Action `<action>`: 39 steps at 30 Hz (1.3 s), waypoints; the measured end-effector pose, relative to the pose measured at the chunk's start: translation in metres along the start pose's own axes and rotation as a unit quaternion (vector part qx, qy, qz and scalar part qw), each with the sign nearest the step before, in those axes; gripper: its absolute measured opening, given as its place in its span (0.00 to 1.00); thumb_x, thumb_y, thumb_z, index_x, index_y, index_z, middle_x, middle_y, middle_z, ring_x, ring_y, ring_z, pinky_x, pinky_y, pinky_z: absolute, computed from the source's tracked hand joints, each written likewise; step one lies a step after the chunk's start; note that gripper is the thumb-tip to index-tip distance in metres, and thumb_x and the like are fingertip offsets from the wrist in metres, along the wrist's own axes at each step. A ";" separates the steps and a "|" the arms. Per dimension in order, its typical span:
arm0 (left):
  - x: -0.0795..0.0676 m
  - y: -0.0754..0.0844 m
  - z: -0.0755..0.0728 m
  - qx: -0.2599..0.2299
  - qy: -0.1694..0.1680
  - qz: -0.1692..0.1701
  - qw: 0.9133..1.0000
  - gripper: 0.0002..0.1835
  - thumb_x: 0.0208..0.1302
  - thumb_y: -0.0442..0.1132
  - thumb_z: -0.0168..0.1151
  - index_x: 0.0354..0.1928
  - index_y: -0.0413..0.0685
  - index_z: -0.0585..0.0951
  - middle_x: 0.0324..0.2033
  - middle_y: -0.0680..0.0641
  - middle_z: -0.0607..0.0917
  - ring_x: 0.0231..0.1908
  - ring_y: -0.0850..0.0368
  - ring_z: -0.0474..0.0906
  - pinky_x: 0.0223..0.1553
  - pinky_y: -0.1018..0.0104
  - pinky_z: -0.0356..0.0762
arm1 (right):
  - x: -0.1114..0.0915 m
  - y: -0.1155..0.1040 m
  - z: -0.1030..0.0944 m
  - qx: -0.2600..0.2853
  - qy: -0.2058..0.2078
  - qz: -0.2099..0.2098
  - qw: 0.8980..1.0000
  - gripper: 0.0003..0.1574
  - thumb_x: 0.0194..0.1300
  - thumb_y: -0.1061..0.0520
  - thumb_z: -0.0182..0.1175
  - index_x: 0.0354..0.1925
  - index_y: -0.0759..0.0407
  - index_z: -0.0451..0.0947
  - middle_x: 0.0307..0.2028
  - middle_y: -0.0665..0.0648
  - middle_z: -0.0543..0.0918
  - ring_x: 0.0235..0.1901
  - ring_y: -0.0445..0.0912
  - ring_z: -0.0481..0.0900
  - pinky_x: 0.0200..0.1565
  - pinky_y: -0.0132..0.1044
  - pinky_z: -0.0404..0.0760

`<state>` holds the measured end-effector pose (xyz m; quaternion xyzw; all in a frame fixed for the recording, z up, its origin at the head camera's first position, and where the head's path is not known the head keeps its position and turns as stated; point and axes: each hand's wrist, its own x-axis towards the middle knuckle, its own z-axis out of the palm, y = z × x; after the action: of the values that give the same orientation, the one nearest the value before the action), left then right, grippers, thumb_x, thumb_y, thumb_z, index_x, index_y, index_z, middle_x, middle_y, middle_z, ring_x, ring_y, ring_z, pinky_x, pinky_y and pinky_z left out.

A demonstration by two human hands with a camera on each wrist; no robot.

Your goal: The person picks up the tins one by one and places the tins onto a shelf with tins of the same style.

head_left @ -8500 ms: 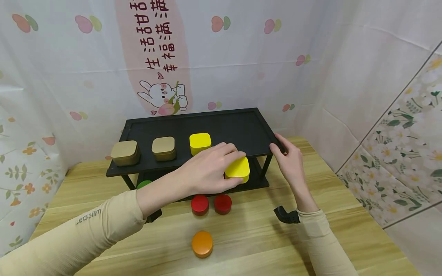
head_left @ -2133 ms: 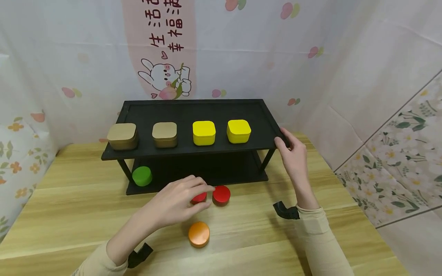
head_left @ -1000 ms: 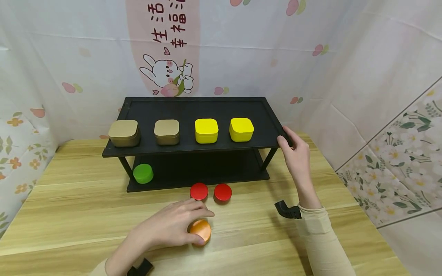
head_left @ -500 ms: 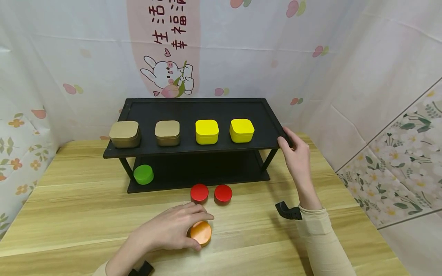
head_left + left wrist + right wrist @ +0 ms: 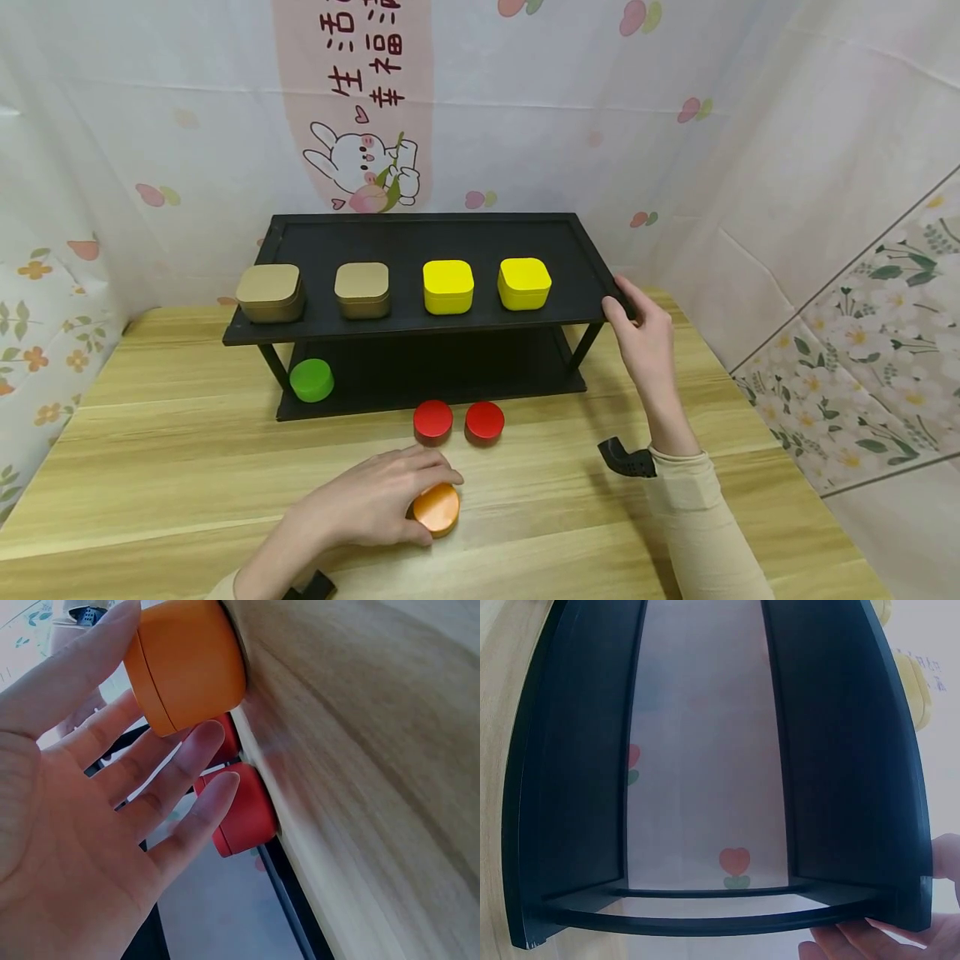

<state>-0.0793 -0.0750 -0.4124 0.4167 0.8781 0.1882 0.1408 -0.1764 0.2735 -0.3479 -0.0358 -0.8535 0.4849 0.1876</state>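
Note:
My left hand [image 5: 382, 500] is low at the table, its thumb and index finger curled round the sides of a round orange lidded tin [image 5: 437, 510]. In the left wrist view the orange tin [image 5: 191, 664] stands on the wood between thumb and fingers; the other fingers extend loosely towards two red tins, and some fingertips are hidden behind the orange one. The red tins [image 5: 432, 422] stand side by side in front of the black two-tier shelf [image 5: 420, 237]. At the shelf's right end, my right hand [image 5: 643, 337] grips the upper board's edge with thumb and fingers.
Along the front of the upper board sit two tan square tins [image 5: 270, 293] and two yellow square tins [image 5: 448, 287]. A green round tin [image 5: 311, 381] stands on the lower board's left end. Behind the shelf hangs a patterned curtain [image 5: 525, 150].
The yellow tin that the left hand held is now on the upper board. That hand passed the red tins to the orange one, its thumb shifting to the tin's side. The right hand stays put.

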 end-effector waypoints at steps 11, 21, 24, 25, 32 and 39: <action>0.000 -0.001 0.002 0.003 -0.002 0.005 1.000 0.29 0.50 0.51 0.70 0.56 0.65 0.74 0.52 0.64 0.75 0.55 0.62 0.71 0.60 0.52 0.71 | -0.001 -0.003 0.000 0.008 -0.002 -0.005 1.000 0.29 0.67 0.42 0.52 0.65 0.40 0.66 0.65 0.51 0.71 0.60 0.45 0.73 0.45 0.19 0.71; 0.001 -0.001 0.000 0.003 -0.001 -0.006 1.000 0.27 0.51 0.51 0.68 0.56 0.66 0.75 0.52 0.64 0.76 0.54 0.62 0.72 0.59 0.51 0.72 | -0.002 -0.006 -0.001 0.002 -0.004 -0.004 1.000 0.29 0.67 0.41 0.52 0.65 0.40 0.66 0.66 0.50 0.70 0.61 0.45 0.72 0.45 0.19 0.70; 0.001 -0.001 -0.001 0.004 0.000 -0.009 1.000 0.27 0.51 0.51 0.68 0.56 0.66 0.75 0.52 0.64 0.76 0.54 0.61 0.72 0.58 0.51 0.72 | -0.002 -0.006 -0.001 -0.001 -0.005 -0.004 1.000 0.29 0.67 0.41 0.52 0.65 0.40 0.66 0.66 0.51 0.69 0.62 0.45 0.72 0.45 0.19 0.70; 0.001 -0.001 -0.001 0.004 0.000 -0.009 1.000 0.27 0.51 0.51 0.68 0.56 0.66 0.75 0.52 0.64 0.76 0.54 0.61 0.72 0.58 0.51 0.72 | -0.002 -0.005 -0.001 -0.001 -0.004 -0.003 1.000 0.29 0.67 0.41 0.52 0.65 0.40 0.66 0.66 0.50 0.69 0.62 0.45 0.72 0.45 0.19 0.70; 0.000 -0.002 -0.003 0.004 0.009 -0.013 1.000 0.26 0.52 0.51 0.67 0.56 0.64 0.76 0.53 0.62 0.77 0.54 0.61 0.72 0.58 0.52 0.72 | -0.002 -0.003 -0.001 0.000 -0.006 0.003 1.000 0.30 0.67 0.40 0.52 0.65 0.39 0.65 0.66 0.50 0.69 0.62 0.45 0.71 0.45 0.20 0.70; -0.004 -0.005 -0.010 0.004 0.026 -0.034 0.999 0.26 0.52 0.51 0.66 0.56 0.64 0.76 0.55 0.60 0.77 0.57 0.57 0.72 0.59 0.50 0.72 | -0.001 -0.003 0.000 -0.005 -0.004 0.003 1.000 0.29 0.67 0.41 0.52 0.65 0.39 0.65 0.66 0.49 0.69 0.62 0.45 0.71 0.46 0.21 0.71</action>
<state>-0.0844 -0.0836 -0.4050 0.3821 0.8958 0.1906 0.1232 -0.1750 0.2721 -0.3459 -0.0378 -0.8566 0.4811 0.1824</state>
